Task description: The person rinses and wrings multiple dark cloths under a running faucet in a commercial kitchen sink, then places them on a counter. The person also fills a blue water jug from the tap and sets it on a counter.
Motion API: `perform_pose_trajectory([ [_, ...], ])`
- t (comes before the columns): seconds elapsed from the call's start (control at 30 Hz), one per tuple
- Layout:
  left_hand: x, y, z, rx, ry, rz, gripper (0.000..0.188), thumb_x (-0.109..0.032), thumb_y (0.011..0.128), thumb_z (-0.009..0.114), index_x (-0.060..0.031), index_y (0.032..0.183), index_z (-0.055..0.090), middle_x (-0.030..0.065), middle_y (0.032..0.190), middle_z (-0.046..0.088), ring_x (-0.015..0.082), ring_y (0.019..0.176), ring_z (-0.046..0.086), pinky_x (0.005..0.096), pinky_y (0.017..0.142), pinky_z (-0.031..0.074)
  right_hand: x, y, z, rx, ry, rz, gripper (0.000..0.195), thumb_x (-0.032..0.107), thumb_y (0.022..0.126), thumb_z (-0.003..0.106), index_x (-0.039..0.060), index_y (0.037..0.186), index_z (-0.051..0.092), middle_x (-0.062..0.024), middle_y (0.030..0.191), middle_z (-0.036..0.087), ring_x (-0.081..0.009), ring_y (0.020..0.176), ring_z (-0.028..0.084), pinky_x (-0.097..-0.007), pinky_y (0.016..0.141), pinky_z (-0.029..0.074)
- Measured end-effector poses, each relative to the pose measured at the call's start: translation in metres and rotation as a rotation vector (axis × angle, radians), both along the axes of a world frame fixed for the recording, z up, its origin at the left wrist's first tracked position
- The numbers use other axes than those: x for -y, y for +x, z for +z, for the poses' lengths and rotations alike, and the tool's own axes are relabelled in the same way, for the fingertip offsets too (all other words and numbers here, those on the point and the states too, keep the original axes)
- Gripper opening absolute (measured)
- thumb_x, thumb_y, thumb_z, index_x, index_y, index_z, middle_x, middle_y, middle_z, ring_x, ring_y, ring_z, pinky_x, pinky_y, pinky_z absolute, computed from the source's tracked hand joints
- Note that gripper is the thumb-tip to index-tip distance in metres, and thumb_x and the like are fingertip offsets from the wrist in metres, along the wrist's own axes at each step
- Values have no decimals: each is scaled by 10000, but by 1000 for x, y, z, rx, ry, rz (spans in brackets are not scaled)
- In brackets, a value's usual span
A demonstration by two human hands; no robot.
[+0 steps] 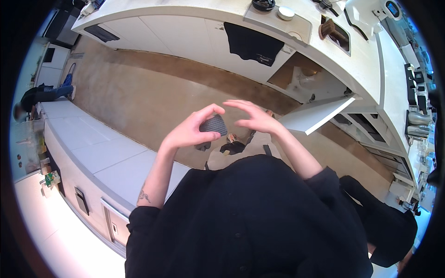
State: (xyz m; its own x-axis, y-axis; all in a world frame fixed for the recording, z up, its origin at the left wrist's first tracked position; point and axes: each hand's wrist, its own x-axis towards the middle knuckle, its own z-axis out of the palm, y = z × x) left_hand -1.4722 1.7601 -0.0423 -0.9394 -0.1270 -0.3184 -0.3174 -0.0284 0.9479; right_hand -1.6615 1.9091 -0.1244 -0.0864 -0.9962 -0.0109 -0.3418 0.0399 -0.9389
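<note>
My left hand [184, 131] grips a grey ribbed cloth [214, 125] between thumb and fingers. Part of the cloth hangs below the hand. Facing it, my right hand [259, 117] has its fingers spread and holds nothing. Both hands are in front of my body, above the floor [146, 93]. A white cabinet door [314, 113] stands swung out just beyond my right hand. Inside that cabinet, a crumpled whitish plastic bag [300, 81] is partly visible; deeper contents are unclear.
A black cloth [253, 43] hangs over the counter front. A wooden-handled brush [326, 28] sits by an inset opening in the worktop [365, 52]. A long counter [83, 166] runs along my left. One person [386, 226] is close on the right, another [45, 93] far left.
</note>
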Motion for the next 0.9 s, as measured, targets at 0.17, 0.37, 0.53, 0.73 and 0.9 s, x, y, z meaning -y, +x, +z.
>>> perform_pose_trajectory([
  [0.17,5,9,54,-184,-202,-9,404,-77,715,707,-67,1070,515,15,821,593,98,787,540,256,724,442,8,-10,-5,87,179,240,191,208,808,661,83,949,630,-127,1206,589,-268,1204,494,-389,999,375],
  [0.37,-7,18,112,-201,-294,-161,313,-136,697,751,-78,947,571,49,731,602,149,584,587,276,562,453,-6,3,28,185,40,107,353,177,797,718,65,1108,591,-85,1168,597,-189,1139,506,-333,983,387],
  [0.53,-18,24,134,-262,-473,-140,305,-128,707,745,-68,957,582,69,708,647,154,623,640,269,562,464,8,32,26,53,256,198,306,259,767,726,59,994,683,-113,821,672,-216,779,635,-325,727,485],
  [0.73,8,58,121,-138,-610,92,342,-112,700,739,-16,986,576,87,675,625,132,588,613,251,562,467,-19,-4,32,-90,68,-115,234,206,742,735,64,925,706,-103,836,657,-218,740,625,-320,695,484],
  [0.9,14,58,98,-109,-678,261,322,-121,720,725,0,987,592,94,664,604,151,563,578,274,557,461,-22,-42,72,-296,-140,-337,172,141,746,730,81,907,721,-66,789,621,-181,681,602,-285,615,474],
])
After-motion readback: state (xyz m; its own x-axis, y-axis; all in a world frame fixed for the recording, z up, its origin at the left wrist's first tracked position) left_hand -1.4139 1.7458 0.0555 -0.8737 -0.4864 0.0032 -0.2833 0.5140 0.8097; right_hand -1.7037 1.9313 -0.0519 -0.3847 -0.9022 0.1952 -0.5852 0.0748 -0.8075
